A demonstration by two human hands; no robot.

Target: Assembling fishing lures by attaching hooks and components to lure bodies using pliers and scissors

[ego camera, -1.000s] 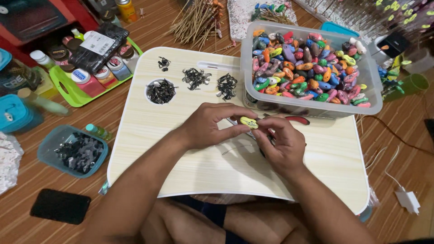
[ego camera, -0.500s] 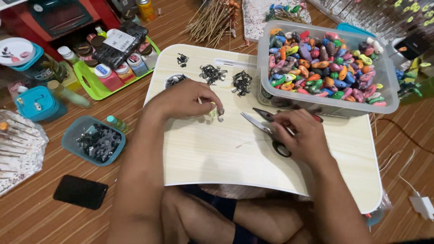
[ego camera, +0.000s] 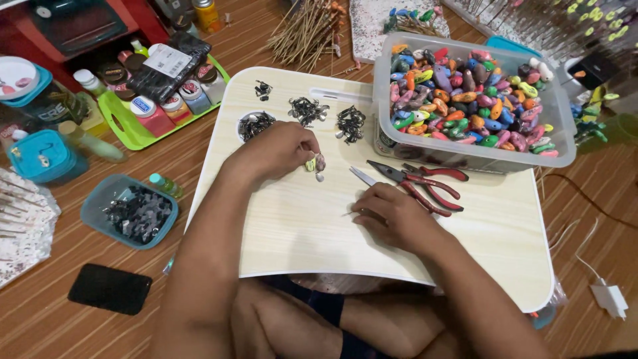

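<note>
**Left hand pinching yellow bead on lap desk, right hand resting by pliers**

Landmark: lap desk (ego camera: 299, 226), pale wood top, across my legs.

Containers first. Clear bin (ego camera: 565, 143) on the desk's far right corner, packed with multicoloured beads (ego camera: 472, 100). Round recess (ego camera: 254, 124) at the desk's far left holds dark metal bits; two more loose piles (ego camera: 307, 110) sit on the desk just right of it. Off the desk to the left: blue tub (ego camera: 93, 211) of dark pieces, green tray (ego camera: 129, 133) with small paint pots.

My left hand (ego camera: 279, 151) is near the recess, fingers closed to a pinch on a small yellow-green bead (ego camera: 311, 163); a tiny pale piece lies just beside it on the desk. Bead is small and oblong, mostly hidden by my fingers.

My right hand (ego camera: 392, 216) lies mid-desk, fingers curled loosely down; a thin wire shows at the fingertips, but I can't tell if it is gripped. Red-handled pliers (ego camera: 419, 183) lie just beyond it, untouched, in front of the bin.

Black phone (ego camera: 109, 289) on the floor, left of the desk.
</note>
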